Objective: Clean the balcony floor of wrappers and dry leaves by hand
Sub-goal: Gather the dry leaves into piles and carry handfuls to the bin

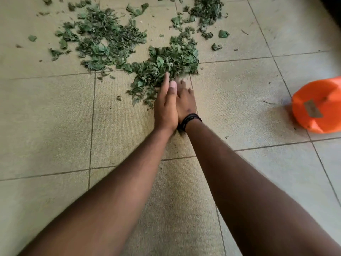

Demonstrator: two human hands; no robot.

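Dry green leaves lie scattered over the beige tiled floor (pixel 55 117) in the upper half of the view. The densest heap of leaves (pixel 166 65) sits just ahead of my hands. My left hand (pixel 165 106) and my right hand (pixel 185 102) are side by side, edges touching, fingers straight and pointing into the near edge of that heap. Both rest low on the floor. The fingertips reach into the leaves and are partly hidden by them. A black band circles my right wrist. No wrappers show.
An orange plastic container (pixel 319 106) lies at the right edge on the tiles. More leaf patches spread at the upper left (pixel 103 37) and upper right (pixel 206 13). A few thin twigs lie near the container.
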